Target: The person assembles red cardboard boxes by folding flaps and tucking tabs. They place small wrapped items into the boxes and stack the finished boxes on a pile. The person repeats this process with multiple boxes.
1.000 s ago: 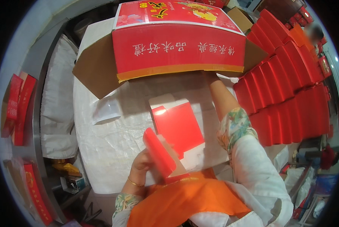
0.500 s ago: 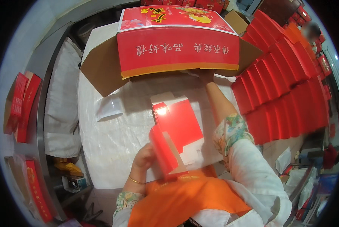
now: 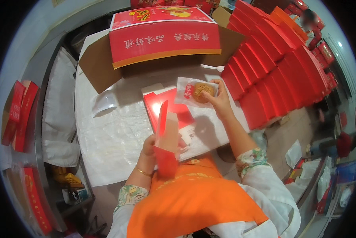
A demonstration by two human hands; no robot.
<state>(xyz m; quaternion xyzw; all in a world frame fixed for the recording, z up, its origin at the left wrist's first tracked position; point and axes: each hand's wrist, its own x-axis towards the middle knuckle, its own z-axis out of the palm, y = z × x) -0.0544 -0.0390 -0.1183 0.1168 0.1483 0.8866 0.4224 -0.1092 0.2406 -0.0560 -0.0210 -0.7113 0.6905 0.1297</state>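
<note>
My left hand (image 3: pixel 149 146) grips a small red gift box (image 3: pixel 166 137) by its side, above the near edge of the table. The box stands tilted, with its pale inside showing. To the right of it, my right hand (image 3: pixel 220 99) pinches a round golden-brown mooncake (image 3: pixel 205 89) in a clear packet with a red mark. Below the packet, flattened red box blanks (image 3: pixel 177 102) lie on the white-covered table (image 3: pixel 110 146). The large red carton (image 3: pixel 166 41) stands at the far side, its brown flaps spread and its dark opening facing me.
Red boxes in tall stepped stacks (image 3: pixel 273 75) crowd the right side. A clear plastic piece (image 3: pixel 105 104) sits left of the blanks. Farther left is a ledge with red boxes (image 3: pixel 25 115). Someone in orange (image 3: pixel 291 25) is partly visible at the upper right.
My right hand has come out from under the carton's edge, toward me, with the wrapped mooncake in it. The box in my left hand has turned more upright. The whole view has shifted.
</note>
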